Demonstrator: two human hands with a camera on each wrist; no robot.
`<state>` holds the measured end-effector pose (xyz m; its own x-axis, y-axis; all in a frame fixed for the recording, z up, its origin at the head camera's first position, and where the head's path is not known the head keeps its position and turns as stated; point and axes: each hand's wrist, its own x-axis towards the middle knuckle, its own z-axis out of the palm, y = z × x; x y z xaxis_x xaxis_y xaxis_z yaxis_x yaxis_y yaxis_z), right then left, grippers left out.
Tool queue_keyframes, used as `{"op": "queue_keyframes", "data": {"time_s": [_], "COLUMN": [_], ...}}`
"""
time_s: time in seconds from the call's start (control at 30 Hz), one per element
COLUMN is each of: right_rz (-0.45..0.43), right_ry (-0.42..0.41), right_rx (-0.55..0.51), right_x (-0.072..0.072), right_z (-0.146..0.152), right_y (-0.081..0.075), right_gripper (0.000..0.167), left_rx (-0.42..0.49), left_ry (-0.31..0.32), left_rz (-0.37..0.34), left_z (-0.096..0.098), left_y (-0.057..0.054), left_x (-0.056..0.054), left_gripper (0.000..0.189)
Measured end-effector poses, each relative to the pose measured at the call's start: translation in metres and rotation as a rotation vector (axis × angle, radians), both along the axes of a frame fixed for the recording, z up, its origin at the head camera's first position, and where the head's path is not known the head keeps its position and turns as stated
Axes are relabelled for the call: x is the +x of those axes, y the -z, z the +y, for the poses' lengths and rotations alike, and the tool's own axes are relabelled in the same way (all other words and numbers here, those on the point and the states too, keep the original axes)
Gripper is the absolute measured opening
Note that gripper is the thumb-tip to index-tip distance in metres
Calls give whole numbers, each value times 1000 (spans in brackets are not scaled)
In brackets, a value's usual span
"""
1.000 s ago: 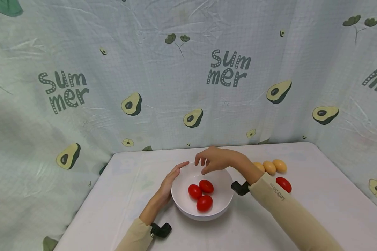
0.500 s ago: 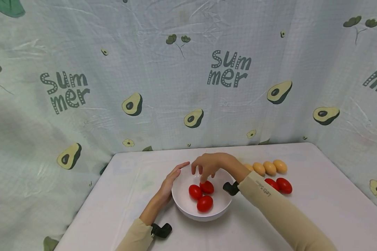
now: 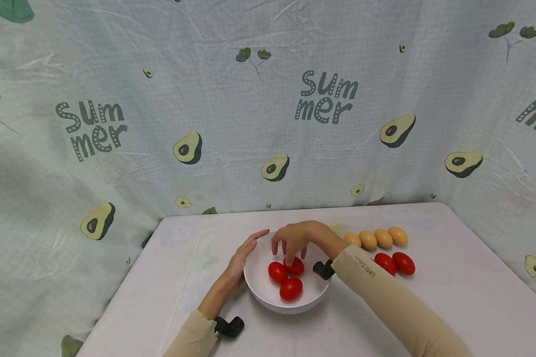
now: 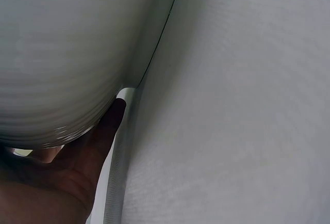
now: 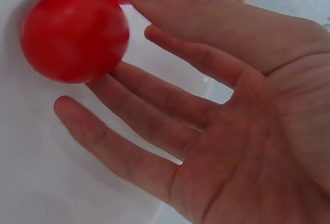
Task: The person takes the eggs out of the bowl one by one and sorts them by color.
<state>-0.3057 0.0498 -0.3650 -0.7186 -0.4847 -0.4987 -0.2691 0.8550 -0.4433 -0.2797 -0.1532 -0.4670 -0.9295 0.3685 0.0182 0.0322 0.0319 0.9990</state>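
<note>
A white bowl (image 3: 268, 306) sits mid-table with three red eggs (image 3: 291, 289) inside. My left hand (image 3: 238, 260) rests along the bowl's left side, fingers fairly straight. In the left wrist view, that hand (image 4: 77, 167) lies against the bowl's curved outer wall (image 4: 62, 53). My right hand (image 3: 295, 237) reaches down into the bowl, with thumb and fingers spread about the far red egg (image 3: 297, 267). Up close in the right wrist view, a red egg (image 5: 75, 34) lies by the fingertips of the right hand (image 5: 227, 126); the thumb tip overlaps another egg. No firm grip shows.
Several tan eggs (image 3: 383, 239) stand in a row at the back right of the white table (image 3: 169, 277). Two red eggs (image 3: 403, 264) lie in front of them, one partly covered by the right sleeve. A printed cloth (image 3: 232, 124) hangs behind the table.
My right hand has come down and slightly toward me, from above the bowl's far rim to the far red egg. The left hand and the bowl have stayed put.
</note>
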Motion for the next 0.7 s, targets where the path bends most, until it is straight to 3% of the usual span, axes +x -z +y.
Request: {"op": "queue_keyframes", "data": {"time_s": [0.4,0.7], "right_rz": [-90,-158], "right_ry": [56,32], "right_rx": [36,45], "right_x": [-2,-3], "right_z": [-3,0], "right_y": [6,9], "right_gripper": [41,32], "left_rx": [0,4], "left_ry": [-1,9], "left_rz": [12,10], "left_z": [0,0], "left_y": [-1,0], "left_x": [0,0], "left_gripper": [51,51]}}
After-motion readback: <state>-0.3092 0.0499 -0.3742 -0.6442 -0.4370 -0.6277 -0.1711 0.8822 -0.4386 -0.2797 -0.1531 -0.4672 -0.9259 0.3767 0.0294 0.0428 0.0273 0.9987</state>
